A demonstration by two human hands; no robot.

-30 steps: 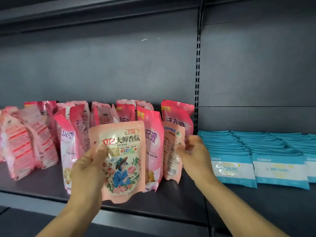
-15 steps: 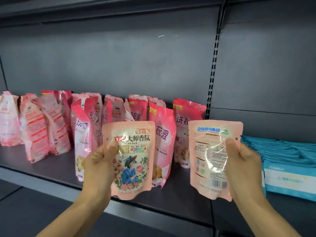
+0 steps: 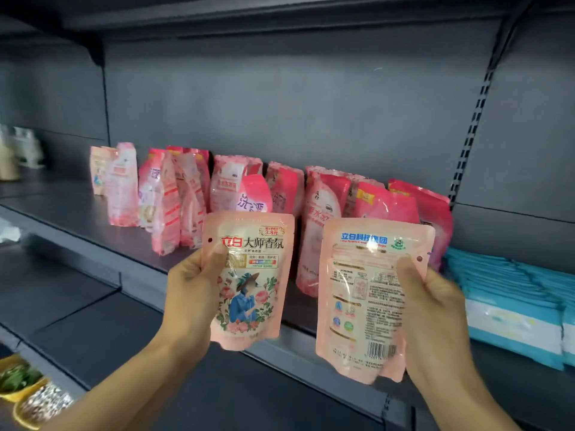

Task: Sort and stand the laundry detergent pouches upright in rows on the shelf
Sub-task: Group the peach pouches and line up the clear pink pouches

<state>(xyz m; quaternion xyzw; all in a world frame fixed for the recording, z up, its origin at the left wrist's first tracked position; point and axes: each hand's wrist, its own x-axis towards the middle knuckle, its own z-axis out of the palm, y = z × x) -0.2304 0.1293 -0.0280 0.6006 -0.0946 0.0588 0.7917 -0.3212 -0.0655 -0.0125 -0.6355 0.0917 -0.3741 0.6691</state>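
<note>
My left hand [image 3: 194, 290] grips a peach pouch with a flower picture [image 3: 249, 275], front side toward me, held upright in front of the shelf edge. My right hand [image 3: 435, 315] grips a second peach pouch [image 3: 364, 293] by its right side, with the printed back and barcode facing me. Both pouches hang in the air, side by side and apart. Behind them several pink detergent pouches [image 3: 329, 213] stand in loose, uneven rows on the dark shelf [image 3: 102, 231], some leaning.
A stack of flat blue and white packs [image 3: 510, 309] lies on the shelf to the right, past the slotted upright [image 3: 469, 141]. Bare shelf surface shows at the left front. Yellow trays of goods [image 3: 25, 396] sit at the bottom left, below a lower shelf.
My right hand pulled a second peach pouch out from the rows and now holds it up beside the first. The view has swung left, showing more of the left shelf.
</note>
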